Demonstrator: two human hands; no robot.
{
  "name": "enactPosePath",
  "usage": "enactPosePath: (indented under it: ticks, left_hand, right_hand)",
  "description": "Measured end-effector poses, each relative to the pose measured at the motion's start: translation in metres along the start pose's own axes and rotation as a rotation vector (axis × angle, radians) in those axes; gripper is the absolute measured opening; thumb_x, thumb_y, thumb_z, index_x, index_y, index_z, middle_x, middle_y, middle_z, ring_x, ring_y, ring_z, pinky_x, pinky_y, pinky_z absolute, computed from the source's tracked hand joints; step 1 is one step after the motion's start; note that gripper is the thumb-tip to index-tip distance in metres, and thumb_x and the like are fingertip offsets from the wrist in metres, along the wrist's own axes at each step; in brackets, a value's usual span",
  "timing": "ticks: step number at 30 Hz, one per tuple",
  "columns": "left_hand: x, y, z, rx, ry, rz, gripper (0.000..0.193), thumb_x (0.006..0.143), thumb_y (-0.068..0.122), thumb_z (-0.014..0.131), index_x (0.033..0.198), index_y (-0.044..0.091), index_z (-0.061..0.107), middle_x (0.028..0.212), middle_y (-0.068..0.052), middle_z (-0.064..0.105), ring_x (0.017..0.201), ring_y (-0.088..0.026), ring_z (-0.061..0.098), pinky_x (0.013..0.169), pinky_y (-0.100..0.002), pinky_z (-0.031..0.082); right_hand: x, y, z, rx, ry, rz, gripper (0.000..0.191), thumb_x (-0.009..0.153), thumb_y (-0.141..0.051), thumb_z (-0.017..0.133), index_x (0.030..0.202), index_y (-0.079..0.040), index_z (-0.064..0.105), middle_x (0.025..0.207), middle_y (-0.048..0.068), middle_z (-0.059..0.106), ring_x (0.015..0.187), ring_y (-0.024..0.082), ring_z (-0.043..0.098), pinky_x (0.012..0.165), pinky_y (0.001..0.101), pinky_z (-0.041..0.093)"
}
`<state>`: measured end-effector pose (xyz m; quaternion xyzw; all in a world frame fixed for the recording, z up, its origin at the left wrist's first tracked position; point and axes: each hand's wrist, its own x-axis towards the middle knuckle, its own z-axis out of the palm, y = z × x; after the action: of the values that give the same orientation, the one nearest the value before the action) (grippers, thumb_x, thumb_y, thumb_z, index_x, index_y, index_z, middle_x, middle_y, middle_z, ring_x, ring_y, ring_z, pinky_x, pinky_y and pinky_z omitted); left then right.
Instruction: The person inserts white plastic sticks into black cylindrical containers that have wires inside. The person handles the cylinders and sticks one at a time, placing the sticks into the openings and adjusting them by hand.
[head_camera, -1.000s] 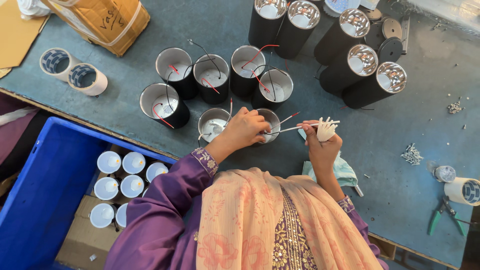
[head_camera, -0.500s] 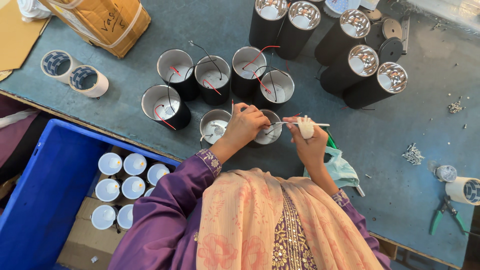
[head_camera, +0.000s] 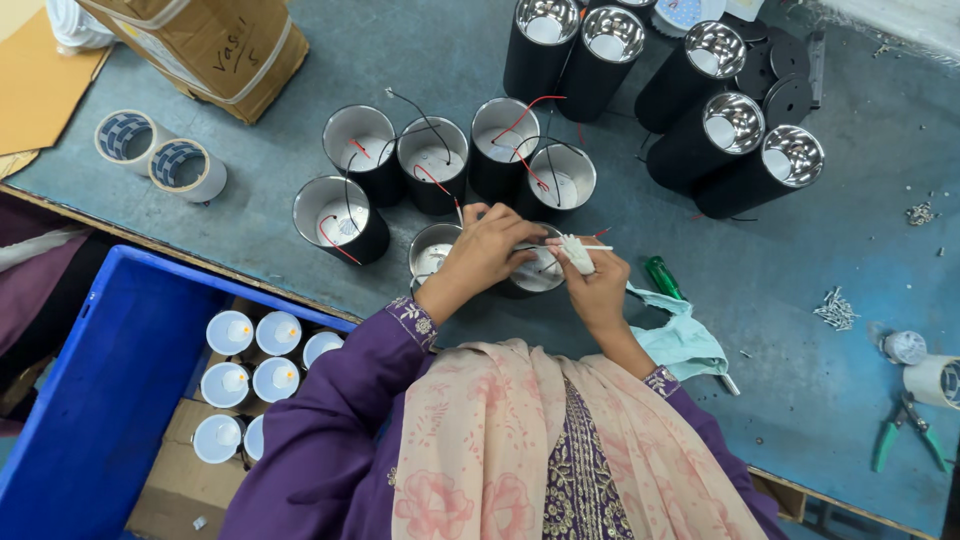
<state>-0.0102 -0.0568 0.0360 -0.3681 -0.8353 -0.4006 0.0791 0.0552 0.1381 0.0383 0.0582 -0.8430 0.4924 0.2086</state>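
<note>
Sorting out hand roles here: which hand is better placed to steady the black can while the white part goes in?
Probably the left hand: it already rests on the black can. The right hand is busy pinching the white part.

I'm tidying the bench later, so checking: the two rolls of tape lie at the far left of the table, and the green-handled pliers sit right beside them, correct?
Not quite. The two rolls of tape do lie at the far left of the table, but the green-handled pliers are at the opposite side, near the right edge, beside a white cylinder. The head view shows this.
</note>
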Motion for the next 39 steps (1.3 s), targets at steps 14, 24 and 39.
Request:
enactPosePath:
  ticks: [14, 24, 39]
  left_hand:
    - [0.016, -0.016, -0.001, -0.302, -0.044, -0.221, 0.012, 0.083, 0.007, 0.081, 0.091, 0.004, 0.071, 0.088, -0.008, 0.066, 0.075, -0.025, 0.069, 0.069, -0.034, 0.054]
    - [0.018, 0.003, -0.006, -0.102, 0.022, -0.248, 0.016, 0.088, 0.025, 0.075, 0.090, 0.009, 0.075, 0.088, -0.007, 0.071, 0.079, -0.030, 0.070, 0.066, -0.040, 0.053]
    - [0.009, 0.004, 0.006, 0.333, -0.047, -0.176, 0.022, 0.086, 0.029, 0.078, 0.085, 0.010, 0.066, 0.080, -0.006, 0.066, 0.077, -0.028, 0.070, 0.062, -0.043, 0.053]
  right_hand:
    - [-0.012, 0.012, 0.001, 0.157, 0.070, 0.180, 0.015, 0.095, -0.011, 0.078, 0.103, 0.001, 0.074, 0.102, 0.005, 0.068, 0.074, 0.008, 0.059, 0.064, 0.0228, 0.045]
    - [-0.033, 0.031, -0.017, 0.392, -0.092, 0.554, 0.033, 0.103, -0.018, 0.064, 0.125, 0.006, 0.071, 0.116, 0.015, 0.079, 0.055, 0.008, 0.058, 0.046, 0.0206, 0.040]
    - [0.004, 0.025, 0.005, 0.490, -0.464, 0.608, 0.063, 0.093, 0.001, 0.053, 0.153, -0.006, 0.036, 0.134, 0.015, 0.069, 0.048, 0.011, 0.062, 0.036, 0.0208, 0.039]
